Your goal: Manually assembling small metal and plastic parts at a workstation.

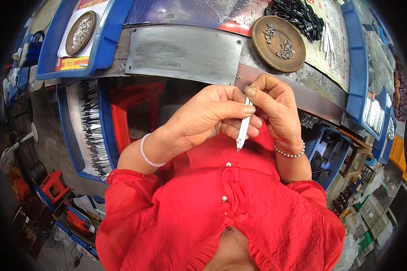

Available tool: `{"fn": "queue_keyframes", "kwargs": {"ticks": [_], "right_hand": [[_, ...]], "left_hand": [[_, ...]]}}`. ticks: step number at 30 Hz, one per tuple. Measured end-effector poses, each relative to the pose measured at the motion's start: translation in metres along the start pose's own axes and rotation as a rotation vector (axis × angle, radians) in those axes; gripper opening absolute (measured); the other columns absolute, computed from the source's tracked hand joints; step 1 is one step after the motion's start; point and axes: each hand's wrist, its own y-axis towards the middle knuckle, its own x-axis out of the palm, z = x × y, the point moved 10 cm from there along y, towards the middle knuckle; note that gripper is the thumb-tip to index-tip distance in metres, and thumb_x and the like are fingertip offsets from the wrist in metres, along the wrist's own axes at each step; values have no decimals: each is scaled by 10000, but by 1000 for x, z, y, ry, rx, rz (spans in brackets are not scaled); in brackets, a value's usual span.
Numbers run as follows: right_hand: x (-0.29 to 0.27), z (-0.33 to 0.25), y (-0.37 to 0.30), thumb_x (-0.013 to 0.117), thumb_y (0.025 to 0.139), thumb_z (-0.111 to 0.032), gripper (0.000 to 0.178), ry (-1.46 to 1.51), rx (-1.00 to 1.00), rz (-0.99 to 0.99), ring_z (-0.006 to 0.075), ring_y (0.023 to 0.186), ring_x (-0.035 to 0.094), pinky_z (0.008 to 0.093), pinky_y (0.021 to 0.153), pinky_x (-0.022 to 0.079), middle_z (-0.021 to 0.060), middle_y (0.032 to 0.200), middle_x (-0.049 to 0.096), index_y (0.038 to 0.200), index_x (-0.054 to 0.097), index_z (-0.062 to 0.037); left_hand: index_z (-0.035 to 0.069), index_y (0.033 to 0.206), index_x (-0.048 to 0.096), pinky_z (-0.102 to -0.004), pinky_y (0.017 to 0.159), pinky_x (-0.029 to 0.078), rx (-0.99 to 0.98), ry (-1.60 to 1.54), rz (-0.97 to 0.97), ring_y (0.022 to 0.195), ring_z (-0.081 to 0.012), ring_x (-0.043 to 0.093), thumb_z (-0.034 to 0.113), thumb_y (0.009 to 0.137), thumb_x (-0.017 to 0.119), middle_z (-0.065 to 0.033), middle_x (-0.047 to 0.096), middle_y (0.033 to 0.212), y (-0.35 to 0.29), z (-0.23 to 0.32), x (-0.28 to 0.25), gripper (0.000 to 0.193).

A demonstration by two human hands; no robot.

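Both hands meet above the near edge of the bench, in front of a red top. My left hand (203,115) is closed, with thumb and fingers pinching a slim white piece (243,134) that has a pointed metal tip aimed down toward me. My right hand (282,110) is closed too, its thumb and forefinger pinched at the upper end of the same piece. Whether a small part sits between those fingertips is hard to make out. Beyond the right hand, a round brown dish (295,63) holds two small heaps of metal parts.
A metal plate (185,52) is fixed at the bench edge. Black parts (298,20) and white strips (328,44) lie behind the dish. Blue trays stand at left (105,54) and right (355,67). Lower left, another blue tray (109,135) holds black-and-white pieces beside a red stool (122,115).
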Motion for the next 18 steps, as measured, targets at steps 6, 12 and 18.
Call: {"fn": "queue_keyframes", "kwargs": {"ticks": [6,12,18], "right_hand": [[-2,2,2,618,849,-138,146,21,-21,7,10,511,404,169,427,285,-28,658,536,760,538,-55],[-2,-2,1,614,847,-109,123,58,-28,18,14,509,410,171,429,288,-24,659,538,767,543,-48],[-1,-9,-6,614,853,-83,104,143,-162,8,16,553,438,178,482,343,-21,697,555,787,544,-41]], "left_hand": [[-15,1000,549,-227,576,561,-7,8,-10,726,-213,682,113,863,580,-155,663,861,1,3,1,190],[-12,955,545,-258,589,568,46,44,-23,720,-224,681,102,879,568,-167,660,857,1,8,3,140],[-21,1038,517,-336,653,577,154,-53,-51,730,-273,678,260,960,450,-204,653,868,-1,3,10,300]]}}
